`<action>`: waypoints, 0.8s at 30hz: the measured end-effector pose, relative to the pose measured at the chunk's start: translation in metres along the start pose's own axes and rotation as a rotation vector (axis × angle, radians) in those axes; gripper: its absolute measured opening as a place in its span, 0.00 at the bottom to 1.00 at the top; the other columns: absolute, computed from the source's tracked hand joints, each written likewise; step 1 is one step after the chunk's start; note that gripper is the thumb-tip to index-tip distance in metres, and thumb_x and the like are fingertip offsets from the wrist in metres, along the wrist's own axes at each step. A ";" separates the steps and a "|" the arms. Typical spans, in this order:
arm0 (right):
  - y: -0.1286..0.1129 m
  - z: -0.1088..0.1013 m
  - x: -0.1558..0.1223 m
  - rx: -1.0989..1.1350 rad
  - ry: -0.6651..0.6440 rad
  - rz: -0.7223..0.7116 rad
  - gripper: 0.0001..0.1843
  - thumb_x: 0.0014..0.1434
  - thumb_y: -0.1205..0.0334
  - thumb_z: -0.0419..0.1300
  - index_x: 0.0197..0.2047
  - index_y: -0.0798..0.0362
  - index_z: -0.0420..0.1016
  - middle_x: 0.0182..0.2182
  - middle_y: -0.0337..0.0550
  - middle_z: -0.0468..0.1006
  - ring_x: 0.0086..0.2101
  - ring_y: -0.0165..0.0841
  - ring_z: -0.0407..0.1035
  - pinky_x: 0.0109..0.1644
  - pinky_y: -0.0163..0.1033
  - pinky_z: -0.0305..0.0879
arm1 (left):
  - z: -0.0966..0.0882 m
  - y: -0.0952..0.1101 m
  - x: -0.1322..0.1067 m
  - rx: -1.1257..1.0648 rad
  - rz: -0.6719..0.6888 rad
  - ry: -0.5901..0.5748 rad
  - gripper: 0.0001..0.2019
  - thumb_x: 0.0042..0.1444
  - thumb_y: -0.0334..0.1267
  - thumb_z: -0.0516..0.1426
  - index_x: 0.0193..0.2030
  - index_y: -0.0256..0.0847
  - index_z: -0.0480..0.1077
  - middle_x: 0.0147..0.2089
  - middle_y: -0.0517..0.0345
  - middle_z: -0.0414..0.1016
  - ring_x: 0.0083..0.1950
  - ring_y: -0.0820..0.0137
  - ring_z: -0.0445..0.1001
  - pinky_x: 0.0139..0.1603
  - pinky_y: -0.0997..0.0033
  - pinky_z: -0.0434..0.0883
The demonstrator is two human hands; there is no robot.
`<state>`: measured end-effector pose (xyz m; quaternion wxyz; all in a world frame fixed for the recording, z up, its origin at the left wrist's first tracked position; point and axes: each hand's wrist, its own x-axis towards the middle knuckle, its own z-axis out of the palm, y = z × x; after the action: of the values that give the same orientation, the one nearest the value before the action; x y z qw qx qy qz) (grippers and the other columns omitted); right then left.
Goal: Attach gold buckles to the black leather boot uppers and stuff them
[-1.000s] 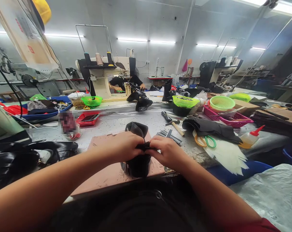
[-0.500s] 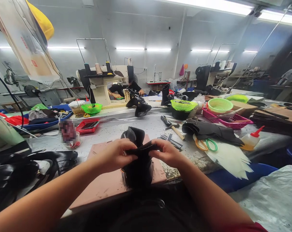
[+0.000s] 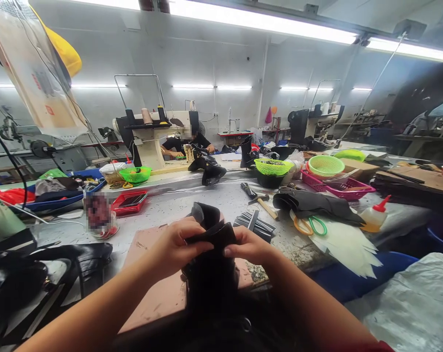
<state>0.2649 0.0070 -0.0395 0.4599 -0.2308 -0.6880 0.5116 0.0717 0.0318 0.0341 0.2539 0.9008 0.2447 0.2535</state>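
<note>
Both hands pinch the top edge of a black boot upper (image 3: 211,274), which stands upright in front of me. My left hand (image 3: 182,242) is closed on the left side of the opening, its thumb lying along the near edge. On the right side, my right hand (image 3: 252,244) grips the same edge between thumb and fingers. A flap of the shaft (image 3: 205,213) rises behind the fingers. The lower part of the boot merges with the dark area near my body. Beneath it lies a pinkish board (image 3: 148,288).
Black strips (image 3: 256,226), a hammer (image 3: 268,208), scissors (image 3: 318,225) and a glue bottle (image 3: 377,215) lie to the right. At left are a red tray (image 3: 129,203) and black leather pieces (image 3: 93,264). Across the table, a person (image 3: 188,146) sits at a sewing machine (image 3: 148,142).
The boot's top edge is now tilted, with its right side raised more between my hands. My view has tipped upward slightly, so the background sits lower.
</note>
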 end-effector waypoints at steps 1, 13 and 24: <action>-0.002 -0.002 0.000 -0.009 -0.020 -0.009 0.17 0.49 0.48 0.63 0.27 0.55 0.72 0.27 0.39 0.70 0.32 0.31 0.66 0.39 0.37 0.64 | 0.000 -0.001 -0.001 -0.015 -0.003 0.007 0.06 0.50 0.33 0.57 0.24 0.37 0.70 0.23 0.60 0.67 0.29 0.73 0.64 0.31 0.74 0.62; -0.024 -0.016 -0.003 -0.402 0.331 0.040 0.25 0.33 0.51 0.72 0.32 0.53 0.70 0.35 0.40 0.67 0.36 0.33 0.61 0.41 0.39 0.58 | 0.003 0.001 0.009 -0.062 -0.035 -0.043 0.09 0.51 0.36 0.54 0.31 0.36 0.75 0.27 0.57 0.71 0.31 0.71 0.67 0.32 0.74 0.62; -0.043 0.012 0.003 0.084 0.373 0.122 0.17 0.34 0.61 0.69 0.20 0.55 0.62 0.17 0.31 0.62 0.21 0.24 0.54 0.25 0.32 0.47 | 0.008 0.006 0.008 0.071 0.127 -0.029 0.08 0.55 0.34 0.54 0.29 0.36 0.73 0.24 0.59 0.68 0.29 0.73 0.65 0.29 0.76 0.61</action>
<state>0.2598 -0.0128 0.0001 0.5569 -0.3434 -0.5536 0.5152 0.0843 0.0296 0.0345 0.2086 0.9266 0.1921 0.2471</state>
